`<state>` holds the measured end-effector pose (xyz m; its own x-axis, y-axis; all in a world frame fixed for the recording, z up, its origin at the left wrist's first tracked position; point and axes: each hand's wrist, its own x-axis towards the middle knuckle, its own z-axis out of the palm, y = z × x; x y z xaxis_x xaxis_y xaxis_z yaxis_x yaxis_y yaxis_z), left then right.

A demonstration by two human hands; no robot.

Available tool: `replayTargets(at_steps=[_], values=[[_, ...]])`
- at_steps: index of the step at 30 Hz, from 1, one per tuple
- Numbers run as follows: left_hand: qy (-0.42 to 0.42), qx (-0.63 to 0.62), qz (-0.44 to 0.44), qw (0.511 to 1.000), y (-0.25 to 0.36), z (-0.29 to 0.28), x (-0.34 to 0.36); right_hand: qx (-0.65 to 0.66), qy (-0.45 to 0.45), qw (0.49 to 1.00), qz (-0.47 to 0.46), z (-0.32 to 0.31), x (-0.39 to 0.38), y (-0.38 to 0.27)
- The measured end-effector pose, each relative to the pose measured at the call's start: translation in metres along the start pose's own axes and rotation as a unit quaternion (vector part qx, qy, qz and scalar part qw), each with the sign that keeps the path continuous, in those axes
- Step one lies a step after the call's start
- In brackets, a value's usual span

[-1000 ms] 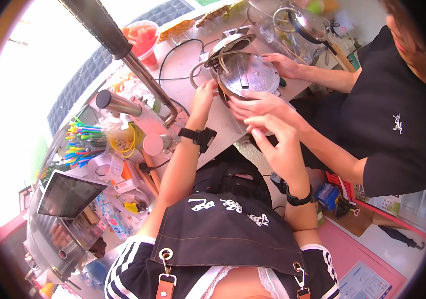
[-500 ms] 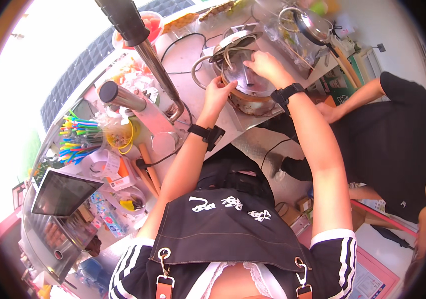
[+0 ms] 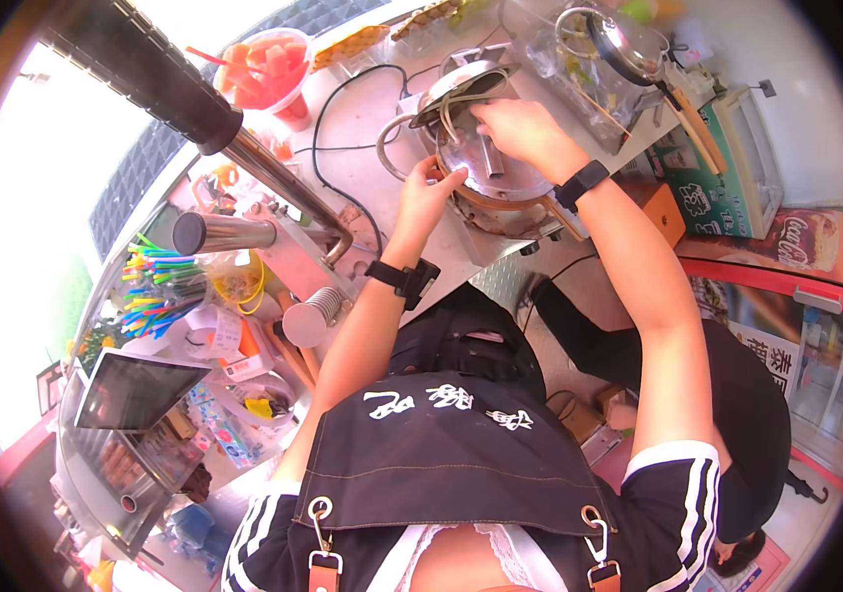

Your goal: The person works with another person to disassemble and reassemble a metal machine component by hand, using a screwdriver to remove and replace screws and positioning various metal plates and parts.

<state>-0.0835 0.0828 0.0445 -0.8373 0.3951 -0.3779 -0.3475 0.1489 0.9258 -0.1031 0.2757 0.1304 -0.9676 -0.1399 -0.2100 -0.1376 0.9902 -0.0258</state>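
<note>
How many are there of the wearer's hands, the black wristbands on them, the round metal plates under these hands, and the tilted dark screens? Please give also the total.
Left hand and right hand: 2
Black wristbands: 2
Round metal plate: 1
Tilted dark screen: 1
Total: 6

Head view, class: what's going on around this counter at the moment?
A person works with both bare hands at a round metal appliance on the counter. The left hand is at its left edge, and the right hand reaches over its shiny top; what the right fingertips grip is hidden. A co-worker in black bends low at the right. A cup of red chunks stands toward the counter's far side.
</note>
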Motion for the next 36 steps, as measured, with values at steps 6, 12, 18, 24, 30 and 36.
replayTargets(at_steps=[6,12,18,24,30,36], values=[[0.000,0.014,0.004,1.000,0.001,0.000,0.001,-0.104,-0.059,0.993,-0.007,0.013,0.003,-0.010],[0.001,0.006,0.005,1.000,0.006,0.001,-0.003,0.014,0.104,0.993,-0.060,0.019,-0.003,0.004],[0.006,-0.002,0.007,1.000,0.001,0.001,-0.002,-0.026,-0.035,0.999,0.024,0.010,-0.002,0.000],[0.002,-0.011,0.014,1.000,-0.005,0.000,0.001,0.063,0.004,0.998,0.012,0.007,-0.007,0.008],[0.013,0.001,0.019,1.000,-0.002,0.002,-0.001,0.064,0.012,0.997,-0.048,0.015,-0.002,0.017],[0.052,0.013,0.038,0.998,-0.004,0.006,-0.005,0.118,-0.016,0.990,-0.077,0.009,0.009,0.034]])
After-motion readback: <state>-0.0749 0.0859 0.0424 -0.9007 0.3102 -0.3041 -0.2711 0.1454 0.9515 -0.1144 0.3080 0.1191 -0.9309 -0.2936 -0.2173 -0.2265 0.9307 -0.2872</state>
